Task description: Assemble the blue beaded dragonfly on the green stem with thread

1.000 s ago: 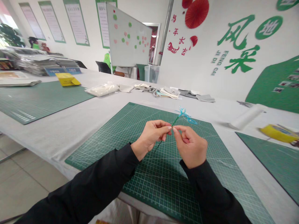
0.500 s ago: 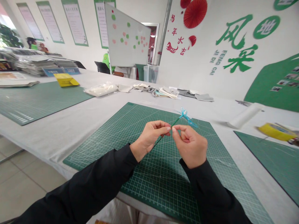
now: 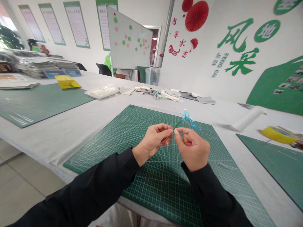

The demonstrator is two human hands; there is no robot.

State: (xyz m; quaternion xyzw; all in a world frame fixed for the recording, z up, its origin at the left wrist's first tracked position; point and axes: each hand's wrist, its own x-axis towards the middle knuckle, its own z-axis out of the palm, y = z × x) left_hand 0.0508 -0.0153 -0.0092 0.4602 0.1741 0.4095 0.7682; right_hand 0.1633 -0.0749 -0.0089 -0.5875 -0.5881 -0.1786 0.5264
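Note:
A blue flower-like piece (image 3: 188, 118) with small pale beads tops a thin green stem (image 3: 178, 124), tilted up to the right above a green cutting mat (image 3: 146, 126). My left hand (image 3: 153, 140) pinches the stem between thumb and fingers. Close beside it, my right hand (image 3: 193, 148) has thumb and forefinger pressed together at the same part of the stem, the other fingers curled in. The two sets of fingertips nearly touch. The lower end of the stem is hidden by my left hand.
Another mat (image 3: 44, 99) at left bears a yellow card (image 3: 66, 82). A plastic bag (image 3: 103, 91) and folded cloths (image 3: 170, 95) lie behind. To the right are a white roll (image 3: 248, 118), yellow tape (image 3: 279, 135) and a third mat (image 3: 279, 160). A person sits far back left.
The lower part of the stem, seen below my left hand before, no longer shows. The blue strands have shifted slightly. Both hands keep nearly the same place.

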